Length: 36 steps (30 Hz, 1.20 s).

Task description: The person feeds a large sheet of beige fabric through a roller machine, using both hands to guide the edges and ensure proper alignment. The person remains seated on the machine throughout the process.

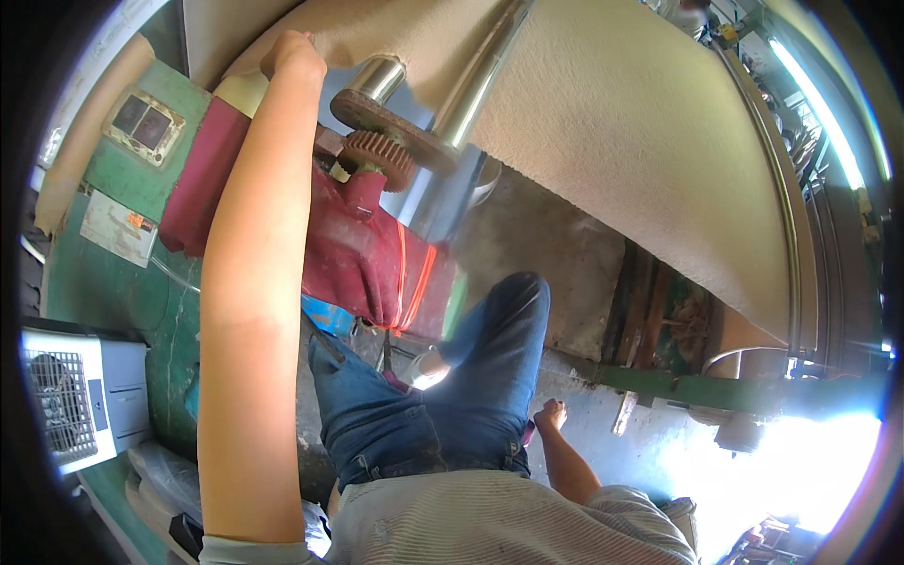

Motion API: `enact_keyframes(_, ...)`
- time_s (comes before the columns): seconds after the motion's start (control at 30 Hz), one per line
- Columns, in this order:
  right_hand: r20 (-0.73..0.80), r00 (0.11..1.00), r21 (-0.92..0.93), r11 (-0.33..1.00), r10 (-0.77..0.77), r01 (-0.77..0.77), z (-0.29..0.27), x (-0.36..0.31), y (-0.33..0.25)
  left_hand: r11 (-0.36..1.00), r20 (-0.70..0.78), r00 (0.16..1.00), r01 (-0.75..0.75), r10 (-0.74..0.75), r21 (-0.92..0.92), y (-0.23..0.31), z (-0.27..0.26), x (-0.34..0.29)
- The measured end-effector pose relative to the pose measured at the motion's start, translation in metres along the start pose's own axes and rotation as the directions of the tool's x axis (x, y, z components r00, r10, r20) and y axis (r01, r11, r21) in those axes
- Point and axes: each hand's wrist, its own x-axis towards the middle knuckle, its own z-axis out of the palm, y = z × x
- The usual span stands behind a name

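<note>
My left arm reaches far forward, and my left hand (294,56) is closed at the lower left edge of a wide beige fabric sheet (612,104). Its fingertips are mostly hidden, but they seem to grip the sheet's edge. Just right of that hand are a short metal roller end (379,81) and a rusty toothed gear (377,155). A long shiny roller (482,75) runs along the sheet beyond them. My right hand (551,414) hangs low beside my right thigh, its fingers curled, with nothing visible in them.
Maroon cloth (348,245) tied with orange cord covers the machine part before me. On the left stand a green machine frame (174,292) with a switch box (143,126) and a white vented case (94,395). A green rail (678,384) crosses low on the right.
</note>
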Motion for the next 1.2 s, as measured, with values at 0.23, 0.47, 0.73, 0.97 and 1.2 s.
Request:
enact_keyframes(0.23, -0.022, 0.984, 0.124, 0.976, -0.175, 0.177, 0.011, -0.002, 0.004, 0.846, 0.678, 0.680, -0.160, -0.280, 0.509, -0.014, -0.003, -0.008)
enact_keyframes(0.47, -0.034, 0.982, 0.117, 0.975, -0.187, 0.190, 0.011, -0.002, 0.002, 0.923, 0.566, 0.814, -0.108, -0.131, 0.369, -0.006, 0.003, 0.006)
enact_keyframes(0.73, 0.192, 0.962, 0.069, 0.981, -0.192, 0.182, -0.001, -0.010, -0.022, 0.998, 0.222, 0.974, -0.026, 0.039, -0.060, -0.004, 0.000, -0.005)
enact_keyframes(0.97, 0.086, 0.995, 0.188, 0.982, -0.040, 0.023, -0.012, -0.057, -0.041, 0.987, 0.240, 0.970, -0.073, 0.036, 0.146, -0.018, 0.004, 0.041)
enact_keyframes(1.2, -0.011, 1.000, 0.365, 0.931, 0.000, 0.004, -0.012, -0.055, -0.037, 0.840, 0.620, 0.725, -0.108, -0.300, 0.532, -0.012, -0.006, 0.014)
